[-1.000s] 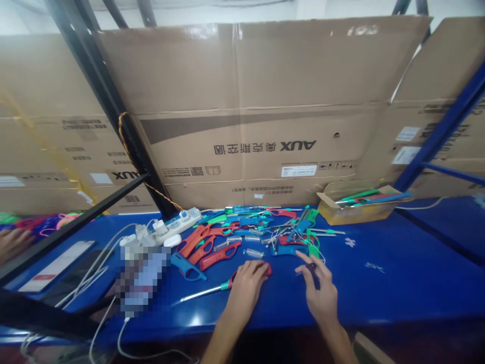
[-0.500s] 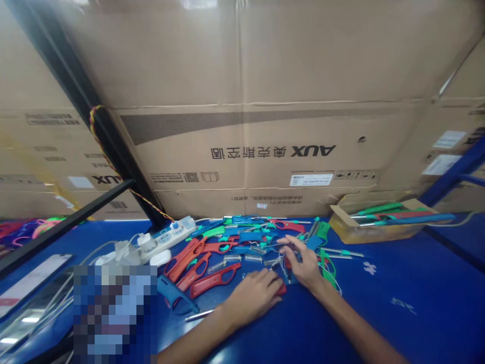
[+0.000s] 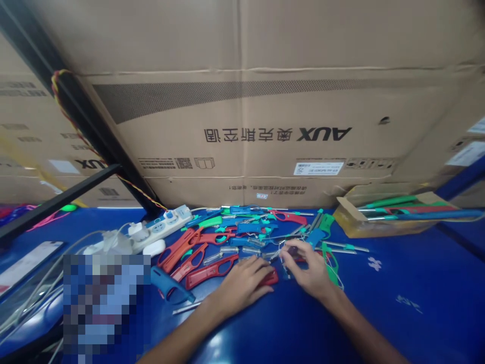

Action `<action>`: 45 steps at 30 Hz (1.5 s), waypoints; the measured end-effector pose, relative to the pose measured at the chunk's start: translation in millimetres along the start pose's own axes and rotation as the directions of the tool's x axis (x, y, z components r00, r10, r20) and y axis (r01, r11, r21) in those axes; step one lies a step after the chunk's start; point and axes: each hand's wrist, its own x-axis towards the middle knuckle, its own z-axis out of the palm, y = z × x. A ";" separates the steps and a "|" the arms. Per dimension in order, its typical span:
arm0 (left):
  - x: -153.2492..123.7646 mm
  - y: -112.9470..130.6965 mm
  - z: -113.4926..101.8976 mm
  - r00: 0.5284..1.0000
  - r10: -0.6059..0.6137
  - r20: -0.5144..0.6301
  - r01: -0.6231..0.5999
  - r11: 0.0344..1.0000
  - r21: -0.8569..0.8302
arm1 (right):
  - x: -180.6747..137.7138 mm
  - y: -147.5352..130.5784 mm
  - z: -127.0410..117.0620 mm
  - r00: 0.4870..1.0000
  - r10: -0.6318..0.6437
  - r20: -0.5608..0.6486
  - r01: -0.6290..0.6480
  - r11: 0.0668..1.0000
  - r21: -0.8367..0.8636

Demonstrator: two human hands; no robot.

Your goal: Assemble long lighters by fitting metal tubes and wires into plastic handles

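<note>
My left hand [image 3: 248, 279] rests low over the blue table, its fingers bent over a red lighter casing [image 3: 271, 277]. My right hand [image 3: 309, 267] is just to the right, thumb and fingertips pinching a small dark part [image 3: 292, 251] with thin pale wires by it. Its exact shape is partly hidden by the fingers. Beyond both hands lie clear lighter fuel tanks [image 3: 229, 250] and a blue lighter casing [image 3: 250, 228]. On the left, several red lighter casings [image 3: 212, 271] lie with their hollow sides showing. A green lighter casing [image 3: 332, 270] is beside my right wrist.
An open carton [image 3: 348, 222] with long lighters stands at the back right. A white power strip [image 3: 166, 227] with plugs and a blue casing [image 3: 170, 284] lie to the left. A large cardboard box [image 3: 242, 116] walls off the back; a black metal bar [image 3: 64, 199] crosses the left.
My right hand has drawn back from the blue casing and now pinches a small dark part. My left hand stays on the red casing. The view has shifted slightly.
</note>
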 end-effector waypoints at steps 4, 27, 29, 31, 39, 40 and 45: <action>2.0 0.6 -1.5 1.000 0.000 0.009 0.000 1.000 -0.008 | -0.5 -0.1 2.4 1.000 -0.004 0.021 0.005 1.000 -0.020; 2.8 -4.2 1.0 0.999 0.012 0.030 -0.012 1.000 -0.023 | -2.0 1.6 9.9 0.991 -0.126 0.043 0.124 0.991 0.045; 2.7 -4.0 0.8 1.000 0.013 0.027 -0.012 1.000 -0.025 | -0.5 -0.4 8.6 0.990 -0.138 0.011 0.138 0.990 0.035; 2.8 -3.7 0.1 1.000 0.014 0.027 -0.013 1.000 -0.028 | 1.3 -2.1 6.4 0.991 -0.137 -0.008 0.137 0.991 0.014; 2.9 -3.8 -0.4 1.000 0.013 0.018 -0.013 1.000 -0.022 | 1.4 0.5 5.7 0.988 -0.150 0.024 0.151 0.989 -0.009; 2.8 -3.8 -0.2 1.000 0.012 0.018 -0.012 1.000 -0.020 | 0.9 1.0 6.5 0.988 -0.153 0.023 0.153 0.988 -0.008; 2.7 -2.9 -0.7 1.000 0.011 0.014 -0.011 1.000 -0.023 | 1.2 -0.1 7.3 0.989 -0.151 0.011 0.151 0.989 -0.004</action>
